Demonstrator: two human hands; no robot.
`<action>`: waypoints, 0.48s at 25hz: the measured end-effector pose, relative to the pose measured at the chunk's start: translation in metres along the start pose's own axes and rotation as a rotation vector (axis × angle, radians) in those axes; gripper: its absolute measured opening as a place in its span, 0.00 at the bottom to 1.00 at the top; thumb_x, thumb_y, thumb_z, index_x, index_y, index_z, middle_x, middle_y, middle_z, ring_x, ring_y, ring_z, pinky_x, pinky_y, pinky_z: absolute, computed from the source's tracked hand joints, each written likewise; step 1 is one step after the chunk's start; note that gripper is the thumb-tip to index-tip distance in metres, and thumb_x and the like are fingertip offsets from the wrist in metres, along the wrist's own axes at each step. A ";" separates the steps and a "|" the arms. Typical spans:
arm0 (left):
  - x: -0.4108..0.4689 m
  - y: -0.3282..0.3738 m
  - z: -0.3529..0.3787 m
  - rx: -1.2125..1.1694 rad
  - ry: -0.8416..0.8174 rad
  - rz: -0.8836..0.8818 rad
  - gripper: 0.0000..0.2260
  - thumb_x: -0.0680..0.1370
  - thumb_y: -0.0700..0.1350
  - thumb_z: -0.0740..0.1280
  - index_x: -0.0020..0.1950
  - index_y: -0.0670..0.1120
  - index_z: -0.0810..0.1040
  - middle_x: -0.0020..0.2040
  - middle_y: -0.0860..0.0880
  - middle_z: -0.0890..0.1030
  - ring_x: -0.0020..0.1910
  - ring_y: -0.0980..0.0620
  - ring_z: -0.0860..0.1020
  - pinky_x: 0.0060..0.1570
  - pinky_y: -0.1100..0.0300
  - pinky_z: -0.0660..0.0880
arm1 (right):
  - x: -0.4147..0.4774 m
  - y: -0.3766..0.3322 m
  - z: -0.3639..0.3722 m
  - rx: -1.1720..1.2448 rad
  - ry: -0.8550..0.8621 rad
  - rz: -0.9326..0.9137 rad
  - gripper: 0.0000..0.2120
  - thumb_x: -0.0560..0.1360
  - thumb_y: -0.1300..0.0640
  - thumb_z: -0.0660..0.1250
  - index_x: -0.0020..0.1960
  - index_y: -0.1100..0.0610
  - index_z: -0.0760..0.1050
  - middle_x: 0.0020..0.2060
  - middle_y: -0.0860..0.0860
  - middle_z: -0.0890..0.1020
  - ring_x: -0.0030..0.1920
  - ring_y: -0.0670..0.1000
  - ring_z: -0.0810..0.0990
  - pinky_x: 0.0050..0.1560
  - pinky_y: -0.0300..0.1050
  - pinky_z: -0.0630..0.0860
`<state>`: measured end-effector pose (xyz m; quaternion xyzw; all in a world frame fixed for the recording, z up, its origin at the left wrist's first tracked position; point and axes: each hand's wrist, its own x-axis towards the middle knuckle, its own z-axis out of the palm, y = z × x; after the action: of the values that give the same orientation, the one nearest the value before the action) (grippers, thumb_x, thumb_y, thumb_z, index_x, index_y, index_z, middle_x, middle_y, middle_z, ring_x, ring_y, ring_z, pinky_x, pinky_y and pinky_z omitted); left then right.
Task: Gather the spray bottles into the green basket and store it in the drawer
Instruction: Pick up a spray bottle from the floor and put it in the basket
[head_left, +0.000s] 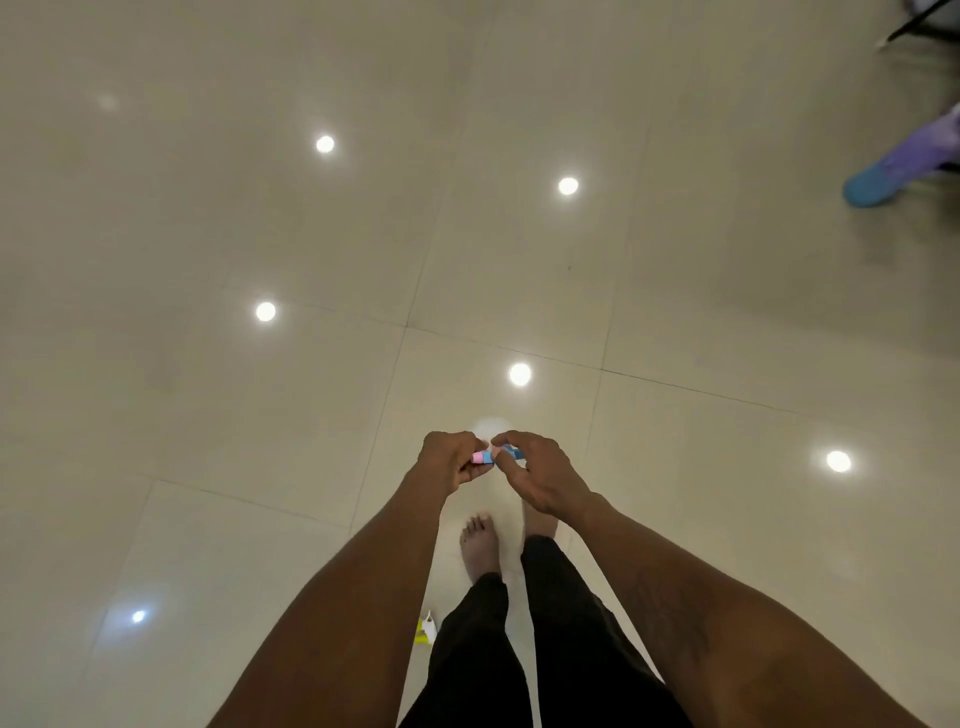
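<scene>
I stand over a glossy tiled floor with both arms held out in front. My left hand and my right hand meet at the middle of the view, fingers pinched on a small pink and blue object held between them. It is too small and too covered by fingers to tell what it is. No green basket and no drawer are in view. A small yellow and white item, possibly a spray bottle, shows low down beside my left leg.
My bare feet and black trousers are below the hands. Ceiling lights reflect as bright spots on the tiles. At the far right edge another person's blue shoe and purple garment show, blurred, with dark furniture legs at the top right corner.
</scene>
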<state>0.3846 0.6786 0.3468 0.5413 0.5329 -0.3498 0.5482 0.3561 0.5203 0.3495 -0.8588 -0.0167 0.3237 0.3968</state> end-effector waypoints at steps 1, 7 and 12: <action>-0.012 0.002 0.004 0.047 -0.022 0.006 0.03 0.76 0.31 0.69 0.42 0.34 0.79 0.43 0.37 0.82 0.35 0.45 0.83 0.35 0.60 0.83 | -0.015 0.000 -0.009 -0.035 0.005 -0.015 0.18 0.79 0.45 0.63 0.65 0.52 0.76 0.60 0.48 0.81 0.58 0.49 0.78 0.63 0.44 0.73; -0.073 0.001 0.046 0.293 -0.169 0.046 0.03 0.77 0.33 0.68 0.45 0.35 0.81 0.41 0.39 0.82 0.34 0.48 0.82 0.34 0.62 0.82 | -0.090 0.003 -0.040 -0.179 0.243 -0.030 0.13 0.78 0.50 0.66 0.61 0.51 0.77 0.51 0.50 0.83 0.49 0.52 0.79 0.54 0.48 0.76; -0.119 -0.038 0.110 0.436 -0.171 0.257 0.04 0.76 0.36 0.68 0.45 0.35 0.81 0.38 0.39 0.80 0.33 0.45 0.79 0.49 0.50 0.84 | -0.164 0.036 -0.061 -0.111 0.455 0.164 0.10 0.78 0.52 0.64 0.57 0.53 0.77 0.42 0.53 0.82 0.42 0.55 0.78 0.46 0.53 0.77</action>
<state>0.3480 0.5426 0.4364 0.6784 0.3237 -0.4281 0.5017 0.2532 0.4081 0.4431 -0.9286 0.1252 0.1516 0.3148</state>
